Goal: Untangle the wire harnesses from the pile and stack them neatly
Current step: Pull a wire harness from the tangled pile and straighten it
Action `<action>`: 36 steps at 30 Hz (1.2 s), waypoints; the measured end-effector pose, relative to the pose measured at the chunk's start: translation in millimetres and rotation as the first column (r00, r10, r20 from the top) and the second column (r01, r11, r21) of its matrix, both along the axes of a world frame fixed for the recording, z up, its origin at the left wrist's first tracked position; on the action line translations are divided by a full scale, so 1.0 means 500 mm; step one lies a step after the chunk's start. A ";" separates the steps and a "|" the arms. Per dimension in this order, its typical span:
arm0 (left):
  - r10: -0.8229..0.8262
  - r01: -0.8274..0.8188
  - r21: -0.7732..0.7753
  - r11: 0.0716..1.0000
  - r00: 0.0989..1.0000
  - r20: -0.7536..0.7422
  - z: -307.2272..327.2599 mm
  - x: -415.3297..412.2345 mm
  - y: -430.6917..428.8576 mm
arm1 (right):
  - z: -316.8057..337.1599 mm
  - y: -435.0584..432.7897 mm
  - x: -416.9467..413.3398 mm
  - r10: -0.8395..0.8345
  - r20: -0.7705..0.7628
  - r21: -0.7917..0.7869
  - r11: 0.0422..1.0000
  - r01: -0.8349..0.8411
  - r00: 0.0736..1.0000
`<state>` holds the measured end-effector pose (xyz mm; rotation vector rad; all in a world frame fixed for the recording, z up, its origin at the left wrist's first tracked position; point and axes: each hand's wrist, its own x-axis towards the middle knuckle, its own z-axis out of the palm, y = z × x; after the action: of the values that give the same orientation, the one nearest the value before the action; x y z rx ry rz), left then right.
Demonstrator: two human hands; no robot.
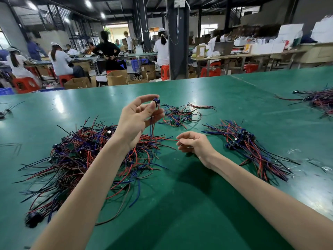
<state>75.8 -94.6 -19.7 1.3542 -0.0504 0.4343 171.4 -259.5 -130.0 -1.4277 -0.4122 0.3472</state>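
Observation:
A big tangled pile (75,156) of red, blue and black wire harnesses lies on the green table (180,195) at the left. My left hand (137,120) is raised above the pile's right edge and pinches the small blue connector of one harness (156,101) between thumb and fingertips; its wires hang down toward the pile. My right hand (194,143) rests low on the table to the right, fingers loosely curled, touching the tip of a red wire. A neater stack of harnesses (252,148) lies fanned out at the right.
A small loose bunch of harnesses (180,114) lies past my hands in the middle. Another heap (319,101) sits at the far right, and a stray connector (3,112) at the left edge. Beyond the table are seated workers, red stools and cardboard boxes.

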 end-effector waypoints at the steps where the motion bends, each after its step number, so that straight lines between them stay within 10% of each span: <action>1: -0.014 0.014 -0.008 1.000 1.000 0.017 0.002 0.000 -0.008 | 0.000 -0.001 -0.001 0.011 0.000 0.001 1.000 -0.011 1.000; 13: 0.051 -0.004 0.153 0.988 0.952 -0.301 -0.122 0.033 -0.050 | 0.014 -0.002 -0.016 0.341 -0.235 0.244 0.927 -0.284 0.910; 36: -0.174 0.155 -0.079 0.985 0.862 -0.476 -0.127 0.043 -0.028 | 0.024 -0.015 -0.007 0.304 -0.439 0.185 0.952 -0.246 0.846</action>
<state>97.5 -108.5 -83.3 1.3742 0.2538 -0.0571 167.7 -267.1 -118.1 -1.1169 -0.2385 0.8657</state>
